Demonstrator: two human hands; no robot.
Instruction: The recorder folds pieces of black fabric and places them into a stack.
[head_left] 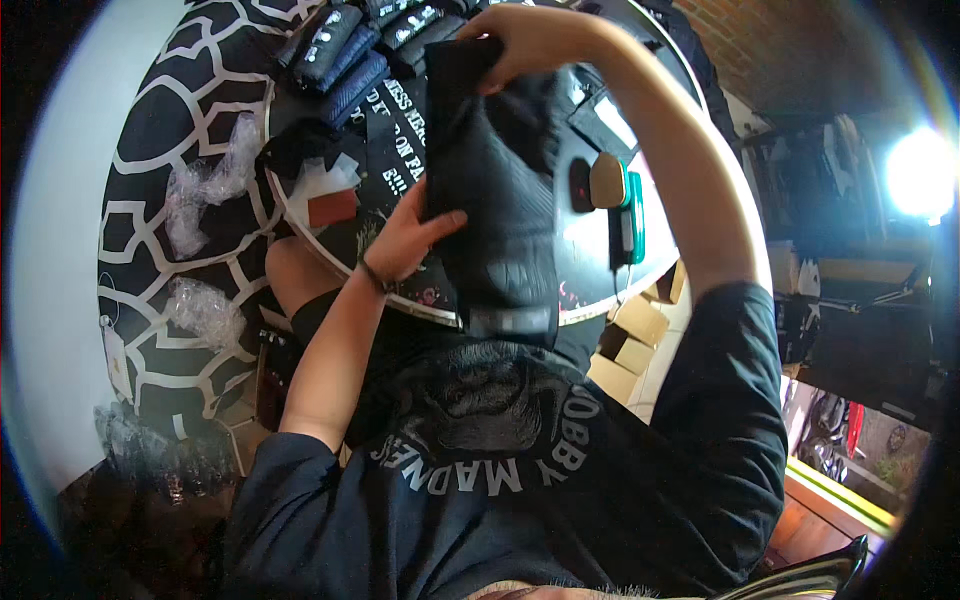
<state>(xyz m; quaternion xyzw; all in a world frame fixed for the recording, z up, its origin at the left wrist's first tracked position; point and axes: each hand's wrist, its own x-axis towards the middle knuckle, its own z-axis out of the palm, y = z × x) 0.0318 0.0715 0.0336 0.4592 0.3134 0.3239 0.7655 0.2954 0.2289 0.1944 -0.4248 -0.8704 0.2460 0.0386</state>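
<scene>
Hands both on the work: right hand (530,42), top centre of frame, is curled closed on the upper end of a long black cloth item (495,210); left hand (405,238), left of centre, has its thumb spread over the cloth's front and fingers at its left edge. Cannot tell whether they close behind it.

Round surface (400,280) spans the middle of the frame. Cloth item overlaps its centre, lower end crossing the near rim; blur hides whether it rests or hangs clear.

Risk, judged: a loose left hold could let the cloth twist and crease, or slip over the rim. Its top end could nudge the dark bundles (345,65), upper left; a swing rightward could knock the tan-topped block (608,180).
</scene>
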